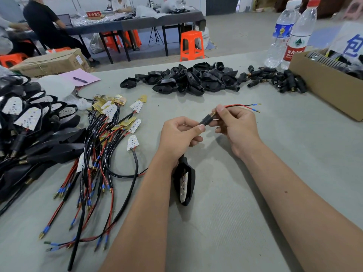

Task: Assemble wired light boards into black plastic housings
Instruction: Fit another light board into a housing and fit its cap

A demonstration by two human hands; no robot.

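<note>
My left hand (181, 134) grips a black stem (206, 120) with a brass end, held above the table. Below that hand hangs a black housing (185, 183) with a white light board inside it. My right hand (235, 124) pinches the red and black wires (243, 107) where they leave the stem's brass end; their blue-sleeved tips point right. A heap of loose wired light boards (110, 138) lies to the left. Empty black housings (186, 79) are piled at the back middle, with black stems (279, 79) to their right.
Finished housings with boards (25, 130) are stacked at the far left. A cardboard box (322, 85) and two water bottles (288, 34) stand at the back right. A pink sheet with a pen (80, 78) lies back left. People sit at a far table.
</note>
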